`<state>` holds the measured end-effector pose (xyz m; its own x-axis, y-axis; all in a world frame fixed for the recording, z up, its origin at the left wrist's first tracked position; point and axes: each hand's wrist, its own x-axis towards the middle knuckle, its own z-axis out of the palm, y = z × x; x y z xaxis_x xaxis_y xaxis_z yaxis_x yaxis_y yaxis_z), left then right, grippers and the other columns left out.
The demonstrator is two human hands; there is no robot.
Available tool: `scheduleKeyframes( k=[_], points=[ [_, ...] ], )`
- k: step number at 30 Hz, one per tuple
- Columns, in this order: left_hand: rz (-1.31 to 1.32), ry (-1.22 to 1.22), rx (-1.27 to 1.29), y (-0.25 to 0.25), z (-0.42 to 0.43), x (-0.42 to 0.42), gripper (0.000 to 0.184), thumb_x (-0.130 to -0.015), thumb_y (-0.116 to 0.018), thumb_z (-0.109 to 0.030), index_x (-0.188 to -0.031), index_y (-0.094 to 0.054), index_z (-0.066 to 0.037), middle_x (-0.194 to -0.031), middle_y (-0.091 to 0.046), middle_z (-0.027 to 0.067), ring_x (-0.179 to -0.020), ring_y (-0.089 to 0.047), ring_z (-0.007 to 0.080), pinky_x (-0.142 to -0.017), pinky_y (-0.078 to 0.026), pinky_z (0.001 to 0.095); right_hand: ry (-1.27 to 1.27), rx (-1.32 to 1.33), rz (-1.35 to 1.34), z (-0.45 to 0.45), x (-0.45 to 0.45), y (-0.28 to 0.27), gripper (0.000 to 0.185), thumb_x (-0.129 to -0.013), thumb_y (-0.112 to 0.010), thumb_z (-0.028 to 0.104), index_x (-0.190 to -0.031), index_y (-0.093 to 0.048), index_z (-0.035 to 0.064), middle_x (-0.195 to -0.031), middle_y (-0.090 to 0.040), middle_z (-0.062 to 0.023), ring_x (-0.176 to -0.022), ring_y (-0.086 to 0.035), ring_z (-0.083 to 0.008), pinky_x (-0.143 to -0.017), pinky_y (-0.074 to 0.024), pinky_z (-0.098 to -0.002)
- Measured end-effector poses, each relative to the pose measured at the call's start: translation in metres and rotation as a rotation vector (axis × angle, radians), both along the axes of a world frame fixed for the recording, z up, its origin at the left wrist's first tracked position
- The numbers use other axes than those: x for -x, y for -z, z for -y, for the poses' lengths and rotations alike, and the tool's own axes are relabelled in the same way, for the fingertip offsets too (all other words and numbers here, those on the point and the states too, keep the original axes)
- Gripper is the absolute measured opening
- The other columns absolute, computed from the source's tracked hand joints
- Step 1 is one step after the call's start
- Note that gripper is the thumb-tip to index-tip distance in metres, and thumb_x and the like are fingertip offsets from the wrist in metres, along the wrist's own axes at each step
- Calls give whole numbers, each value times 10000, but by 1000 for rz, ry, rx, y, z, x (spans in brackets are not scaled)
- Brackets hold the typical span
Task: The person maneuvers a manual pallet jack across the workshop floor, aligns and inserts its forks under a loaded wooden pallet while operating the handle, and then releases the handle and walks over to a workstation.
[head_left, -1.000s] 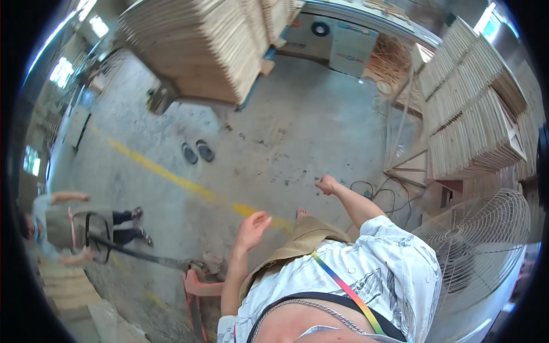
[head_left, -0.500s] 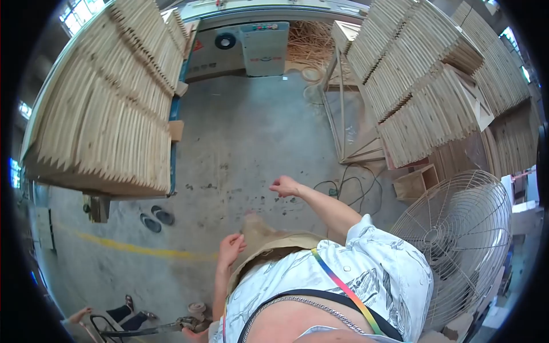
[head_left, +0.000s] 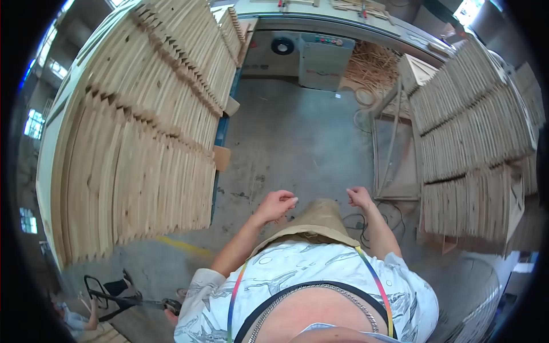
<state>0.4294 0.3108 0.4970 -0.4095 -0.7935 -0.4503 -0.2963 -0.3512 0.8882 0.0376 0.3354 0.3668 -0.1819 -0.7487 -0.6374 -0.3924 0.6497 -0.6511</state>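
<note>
My left hand (head_left: pixel 277 206) is held in front of the brown apron (head_left: pixel 318 220), with loosely bent fingers slightly apart and nothing in them. To its right, my right hand (head_left: pixel 359 197) is curled closed in the air, and no object shows in it. Neither hand touches the wood. Nearest on the left stands a large stack of wooden boards (head_left: pixel 137 177) with toothed ends, piled in tiers. Another tiered stack of wooden pieces (head_left: pixel 472 131) stands to the right, beyond my right hand.
Ahead is a long machine with a grey control box (head_left: pixel 325 62) and wood scraps (head_left: pixel 374 66) beside it. A metal frame (head_left: pixel 394 143) and floor cables (head_left: pixel 394 220) lie to the right. A wire fan (head_left: pixel 472 291) is at lower right. Another person (head_left: pixel 77 320) and a black-handled cart (head_left: pixel 117 297) are behind left.
The view has turned left, so both stacks and the machine sit farther right. My left hand has come up and forward; my right hand is now about level with it. Both wood stacks look nearer.
</note>
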Motion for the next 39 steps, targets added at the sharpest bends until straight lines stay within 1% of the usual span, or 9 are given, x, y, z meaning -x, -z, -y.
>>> scheduleKeyframes(
  k=[2, 9, 11, 13, 18, 20, 23, 28, 39],
  points=[
    [-12, 22, -70, -6, 33, 15, 428, -959, -704, -304, -1204, -661, 44, -1038, -743, 115, -909, -712, 173, -813, -564, 318, 83, 21, 93, 25, 11, 9, 357, -969, -659, 330, -965, -702, -24, -714, -662, -71, -606, -647, -161, -526, -537, -305],
    [88, -41, -82, -11, 174, 70, 391, -996, -657, -267, -1254, -631, 26, -1086, -723, 113, -952, -708, 175, -819, -563, 311, 126, 9, 230, 225, 90, 20, 303, -997, -640, 295, -930, -666, 1, -784, -645, -53, -641, -627, -139, -542, -518, -309],
    [80, -101, -76, -10, 218, 90, 372, -1006, -644, -266, -1241, -634, 22, -1075, -723, 121, -954, -709, 182, -820, -565, 313, -260, 208, -28, 315, 115, 17, 268, -988, -652, 249, -868, -665, 10, -719, -619, -23, -613, -569, -101, -535, -460, -283],
    [-16, -246, -69, -42, 261, 111, 350, -1012, -637, -251, -1229, -635, 22, -1066, -722, 127, -955, -711, 187, -822, -569, 311, -191, 464, 169, 390, 93, -77, 244, -986, -650, 219, -850, -678, 19, -683, -608, 1, -625, -549, -79, -562, -432, -256],
    [-138, -500, 63, -97, 370, 147, 311, -1019, -631, -209, -1221, -632, 27, -1059, -719, 140, -962, -715, 197, -832, -578, 305, -190, 1273, 92, 510, 76, -360, 63, -953, -674, 55, -987, -713, 18, -873, -643, 10, -812, -575, -58, -713, -457, -210],
    [-105, -517, 45, -91, 405, 152, 312, -1016, -638, -207, -1220, -631, 29, -1070, -717, 139, -961, -715, 191, -834, -578, 301, -129, 1595, 67, 534, 85, -432, 77, -920, -633, -29, -970, -692, -30, -918, -661, -62, -851, -606, -136, -754, -475, -251],
    [-99, -523, -44, -68, 442, 162, 314, -1015, -641, -206, -1222, -630, 30, -1076, -716, 137, -955, -714, 187, -833, -579, 298, -516, 2232, -52, 580, 103, -507, 243, -949, -637, 182, -1042, -670, -40, -965, -652, -147, -845, -600, -240, -738, -488, -335],
    [-147, -466, -127, -27, 543, 177, 303, -1017, -636, -201, -1214, -635, 29, -1064, -719, 131, -928, -713, 177, -818, -579, 292, -741, 2479, -310, 640, 89, -535, 237, -963, -626, 172, -1054, -673, -41, -983, -661, -135, -859, -609, -227, -753, -489, -316],
    [-147, -414, 165, -89, 826, 179, 254, -992, -666, -173, -1160, -667, 17, -985, -735, 106, -911, -718, 163, -795, -573, 265, -722, 2460, -573, 795, 110, -561, 227, -995, -601, 150, -1080, -680, -45, -1023, -681, -110, -890, -627, -198, -786, -492, -275]
  ],
)
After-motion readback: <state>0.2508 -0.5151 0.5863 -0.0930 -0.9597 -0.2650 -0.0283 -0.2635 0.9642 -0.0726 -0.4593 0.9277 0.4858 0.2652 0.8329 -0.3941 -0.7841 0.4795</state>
